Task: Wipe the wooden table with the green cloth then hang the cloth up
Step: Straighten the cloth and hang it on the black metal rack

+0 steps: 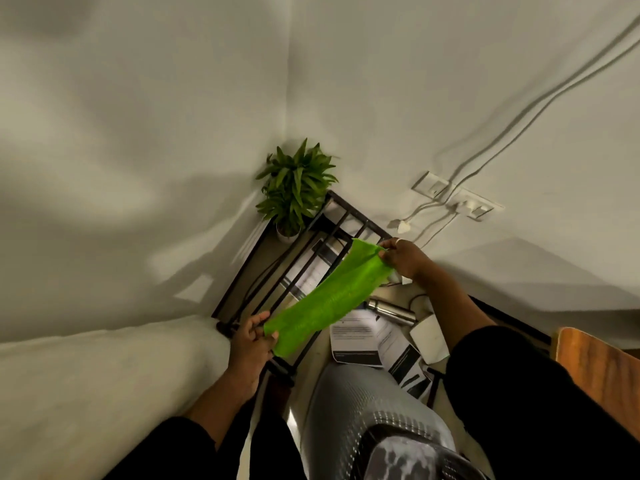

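Both hands hold the bright green mesh cloth (327, 299) stretched flat between them: the left hand (251, 344) pinches its near end, the right hand (403, 258) grips its far end. The cloth hangs in the air over the dark metal barred rack (304, 251), beside a small potted green plant (296, 188). A wooden bench (595, 368) edge shows at right.
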